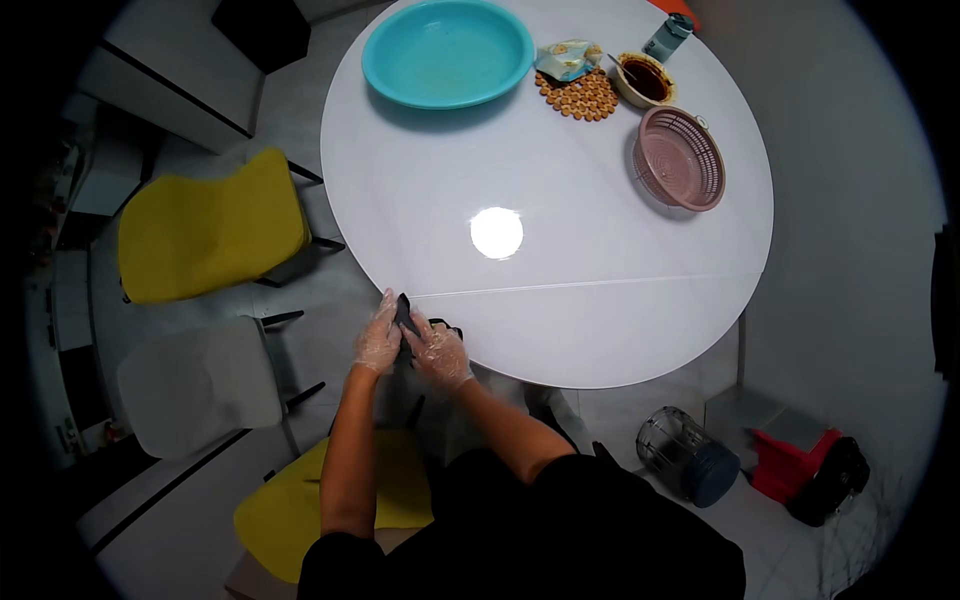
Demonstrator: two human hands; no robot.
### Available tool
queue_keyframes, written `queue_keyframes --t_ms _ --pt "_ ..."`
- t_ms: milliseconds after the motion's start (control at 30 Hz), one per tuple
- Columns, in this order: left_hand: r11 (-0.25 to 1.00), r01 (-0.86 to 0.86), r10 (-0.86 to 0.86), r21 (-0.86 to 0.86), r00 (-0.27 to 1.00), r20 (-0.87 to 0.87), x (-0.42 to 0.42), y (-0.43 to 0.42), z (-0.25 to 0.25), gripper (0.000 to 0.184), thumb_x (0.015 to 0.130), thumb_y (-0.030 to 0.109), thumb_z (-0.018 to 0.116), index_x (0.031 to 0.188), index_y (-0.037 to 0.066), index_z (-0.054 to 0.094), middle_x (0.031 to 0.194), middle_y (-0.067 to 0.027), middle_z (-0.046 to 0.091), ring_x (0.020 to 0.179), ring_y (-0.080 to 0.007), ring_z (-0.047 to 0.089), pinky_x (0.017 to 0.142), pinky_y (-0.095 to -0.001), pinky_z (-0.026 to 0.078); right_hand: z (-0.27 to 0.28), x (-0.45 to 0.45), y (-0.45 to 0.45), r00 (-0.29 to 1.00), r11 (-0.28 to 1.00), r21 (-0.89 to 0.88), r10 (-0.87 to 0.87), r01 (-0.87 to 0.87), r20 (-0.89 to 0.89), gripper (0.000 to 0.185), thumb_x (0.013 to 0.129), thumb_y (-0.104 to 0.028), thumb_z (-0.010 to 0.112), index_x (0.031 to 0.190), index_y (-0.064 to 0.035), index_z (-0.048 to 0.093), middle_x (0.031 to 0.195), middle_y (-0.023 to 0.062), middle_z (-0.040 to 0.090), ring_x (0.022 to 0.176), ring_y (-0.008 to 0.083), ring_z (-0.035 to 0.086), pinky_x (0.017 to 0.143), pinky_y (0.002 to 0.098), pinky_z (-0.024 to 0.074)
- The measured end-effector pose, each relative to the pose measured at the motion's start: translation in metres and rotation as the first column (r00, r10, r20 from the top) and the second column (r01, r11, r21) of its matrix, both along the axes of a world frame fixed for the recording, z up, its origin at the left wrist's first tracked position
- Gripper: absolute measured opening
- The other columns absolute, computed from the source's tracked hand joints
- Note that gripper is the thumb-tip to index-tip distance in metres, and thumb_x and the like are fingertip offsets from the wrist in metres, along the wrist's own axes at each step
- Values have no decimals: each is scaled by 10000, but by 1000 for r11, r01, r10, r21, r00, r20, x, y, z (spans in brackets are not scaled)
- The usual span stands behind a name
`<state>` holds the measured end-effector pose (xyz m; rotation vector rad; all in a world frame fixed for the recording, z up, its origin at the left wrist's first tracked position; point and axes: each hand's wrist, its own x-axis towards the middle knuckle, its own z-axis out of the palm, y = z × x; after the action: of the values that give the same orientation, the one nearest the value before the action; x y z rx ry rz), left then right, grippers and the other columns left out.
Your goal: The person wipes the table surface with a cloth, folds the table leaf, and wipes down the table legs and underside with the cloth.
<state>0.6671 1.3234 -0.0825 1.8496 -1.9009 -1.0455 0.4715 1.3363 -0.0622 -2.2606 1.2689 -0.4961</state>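
Observation:
Thin clear plastic gloves cover both my hands at the near left rim of the round white table [560, 335]. My left hand [377, 338] has its fingers close together along one side of a dark grey, narrow, flat thing [404, 312], whose kind I cannot make out. From the other side, my right hand [440, 355] presses its fingers against the same thing. A black piece [447, 327] shows behind the right hand's knuckles; whether it belongs to the grey thing is hidden.
Toward the far side of the table stand a turquoise basin [450, 55], a snack-like packet [570, 60], a wooden bead trivet [585, 98], a bowl of dark sauce [645, 80], a bottle [668, 37] and a pink basket [680, 160]. Yellow chairs [215, 230] and a grey chair [200, 385] stand left.

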Motion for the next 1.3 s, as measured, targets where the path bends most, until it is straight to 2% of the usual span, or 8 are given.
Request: queue_keyframes --t_ms 100,200,400,633,867,1000,1100,1300 --pt "930 -159 107 332 980 167 -55 3 67 686 964 191 561 1596 55 331 1662 -212 309 1540 -384 288 1246 -447 272 5 -35 11 998 1000 4 9 -9 64 705 701 -129 806 1377 -103 609 1541 128 477 1019 327 616 871 472 525" --pt "986 117 -155 118 898 412 -85 31 22 781 944 321 596 1617 68 292 1697 -180 232 1525 -488 243 1255 -524 232 15 -118 18 998 995 81 52 -50 -29 685 722 -121 781 1384 -108 605 1555 132 468 1069 347 615 922 479 511" --pt "954 -31 -108 298 892 438 -149 21 54 958 895 591 572 1628 57 264 1709 -184 195 1499 -595 179 1262 -569 157 -11 -363 48 867 872 -213 -475 441 -151 749 787 -150 689 1510 -103 496 1547 179 479 1234 380 566 1029 477 496" --pt "932 -11 -174 362 863 473 -149 8 58 985 888 586 582 1645 77 213 1720 -155 179 1487 -617 180 1260 -570 154 1 -556 49 508 607 6 -660 795 -554 783 931 -158 677 1617 -121 301 1626 250 334 1443 408 430 1176 473 406" --pt "973 -38 -123 227 747 654 -145 -5 74 946 926 597 545 1661 125 181 1723 -142 171 1562 -442 157 1280 -522 111 12 -482 44 354 533 -24 -594 846 -722 814 953 -278 649 1637 -110 240 1650 252 290 1395 389 498 1122 456 463" --pt "1000 4 -15 19 794 608 -108 10 33 890 961 552 521 1639 58 226 1707 -156 213 1584 -294 175 1291 -487 92 43 -380 46 475 585 80 -563 807 -676 848 926 -227 653 1636 -67 217 1658 272 255 1297 408 554 1058 477 501" --pt "996 80 -91 45 821 564 -94 7 37 897 971 553 505 1624 3 229 1707 -165 205 1589 -278 161 1294 -468 104 -8 -313 54 644 769 -71 -578 635 -501 846 896 -177 656 1627 -58 246 1667 266 232 1230 427 575 1025 494 511" --pt "975 200 -215 94 768 603 -80 3 43 893 970 582 502 1605 -6 281 1688 -185 259 1580 -308 202 1290 -464 137 30 -132 59 931 960 123 -203 250 -304 897 812 -163 746 1600 -88 325 1670 224 250 1219 421 556 1010 506 514"
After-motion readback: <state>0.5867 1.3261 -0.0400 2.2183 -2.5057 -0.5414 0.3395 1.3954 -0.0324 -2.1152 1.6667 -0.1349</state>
